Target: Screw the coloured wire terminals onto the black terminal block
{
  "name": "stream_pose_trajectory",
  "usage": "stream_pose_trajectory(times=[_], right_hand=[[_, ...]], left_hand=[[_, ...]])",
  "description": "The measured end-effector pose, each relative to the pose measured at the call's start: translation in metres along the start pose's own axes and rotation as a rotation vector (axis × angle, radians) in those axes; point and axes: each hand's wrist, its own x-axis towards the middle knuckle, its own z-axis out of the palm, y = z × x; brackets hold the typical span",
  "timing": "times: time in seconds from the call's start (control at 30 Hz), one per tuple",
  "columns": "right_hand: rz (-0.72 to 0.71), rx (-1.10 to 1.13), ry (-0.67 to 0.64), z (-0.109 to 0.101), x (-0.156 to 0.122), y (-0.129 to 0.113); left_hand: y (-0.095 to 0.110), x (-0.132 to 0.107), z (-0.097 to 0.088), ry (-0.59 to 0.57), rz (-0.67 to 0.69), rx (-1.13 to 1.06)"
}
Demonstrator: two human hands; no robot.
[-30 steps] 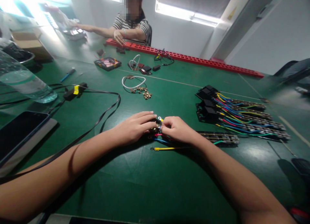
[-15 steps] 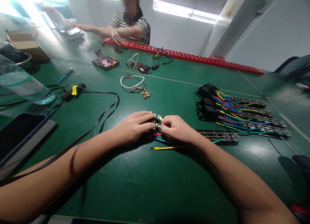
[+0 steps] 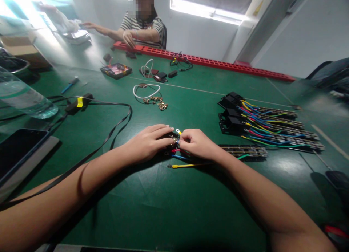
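My left hand [image 3: 148, 143] lies over a small black terminal block [image 3: 172, 146] with brass-coloured screws, its fingers curled across the top and hiding most of it. At the block's right side, my right hand [image 3: 199, 145] pinches what looks like a wire end; the fingertips cover most of it. A ring terminal [image 3: 178, 131] with a yellow sleeve sticks up behind those fingertips. Red and blue wires [image 3: 181, 157] run beneath the right hand, and a yellow wire [image 3: 188, 166] with a ring end lies in front. From under my right wrist extends a dark strip assembly [image 3: 245, 152] with a green wire.
Several wired black assemblies [image 3: 234, 123] lie to the right. Loose brass screws [image 3: 162, 105] and a white cable loop [image 3: 147, 91] are ahead. On the left are a bottle [image 3: 27, 96], a phone [image 3: 23, 150] and a black cable [image 3: 120, 126]. Across the table sits another person [image 3: 143, 27].
The whole view has shifted slightly, so things appear a little further left. Both hands keep nearly the same hold at the block. The other person's outstretched hand has drawn back slightly.
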Motion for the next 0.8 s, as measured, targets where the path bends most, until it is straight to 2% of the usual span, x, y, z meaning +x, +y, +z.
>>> stream_pose_trajectory(times=[0.6,0.8], right_hand=[[-0.001,0.004,-0.011,0.0005,0.0003,-0.0011],[0.019,-0.023,-0.035,-0.0023,-0.0004,-0.0041]], left_hand=[[-0.0012,-0.0022,0.0011,-0.009,-0.009,-0.016],[-0.0006,-0.0003,-0.0036,-0.018,-0.051,-0.068]])
